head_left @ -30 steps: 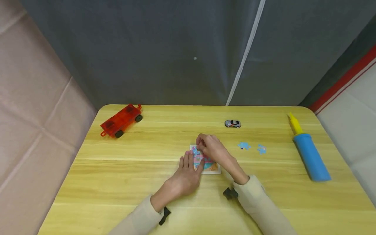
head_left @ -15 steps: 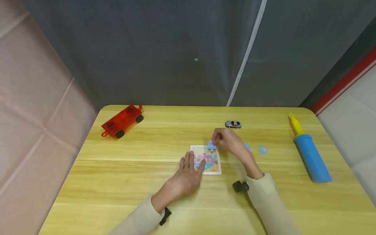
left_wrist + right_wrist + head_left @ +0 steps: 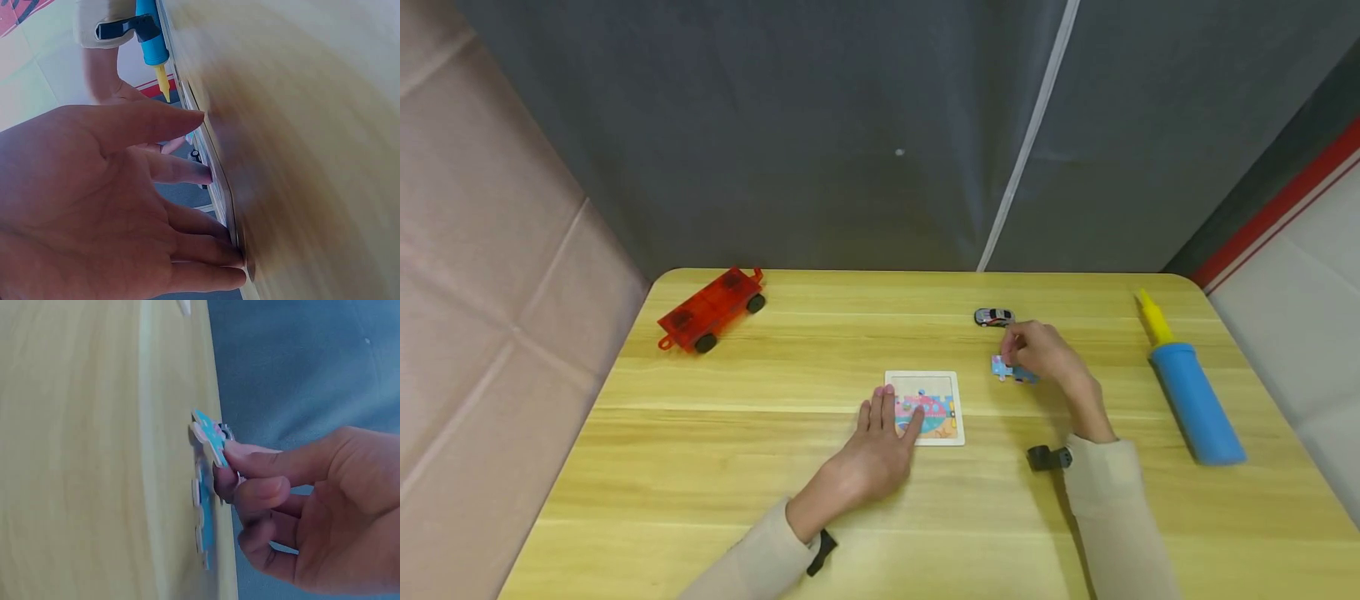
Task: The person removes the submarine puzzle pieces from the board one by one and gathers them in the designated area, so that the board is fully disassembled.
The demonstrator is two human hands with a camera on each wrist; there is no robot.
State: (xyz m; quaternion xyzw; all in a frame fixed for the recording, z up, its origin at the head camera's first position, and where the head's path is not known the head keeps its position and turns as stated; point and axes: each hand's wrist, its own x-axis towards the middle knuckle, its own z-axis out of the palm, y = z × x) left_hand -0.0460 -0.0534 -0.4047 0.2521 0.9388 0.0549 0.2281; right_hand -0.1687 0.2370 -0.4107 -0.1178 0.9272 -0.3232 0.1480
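Fingers spread, my left hand (image 3: 876, 454) rests on the left side of a small square jigsaw tray (image 3: 922, 374). A pink and blue picture fills the tray's lower part, and a bare strip shows along its top. To the right, my right hand (image 3: 1048, 354) pinches a light blue puzzle piece (image 3: 1001, 367) between thumb and fingers. In the right wrist view that held puzzle piece (image 3: 211, 436) is tilted, close over the table. Just beside it lies another blue puzzle piece (image 3: 1026, 375), partly covered by the hand.
A small silver toy car (image 3: 994, 317) stands just behind the right hand. At the far left is a red toy wagon (image 3: 711, 308). A blue hand pump (image 3: 1198, 404) with a yellow nozzle lies at the right. The table's back edge meets a dark curtain (image 3: 812, 150).
My right hand has lifted a blue puzzle piece from the tray's top and carried it right, beside the loose pieces. The left hand has stayed in place.
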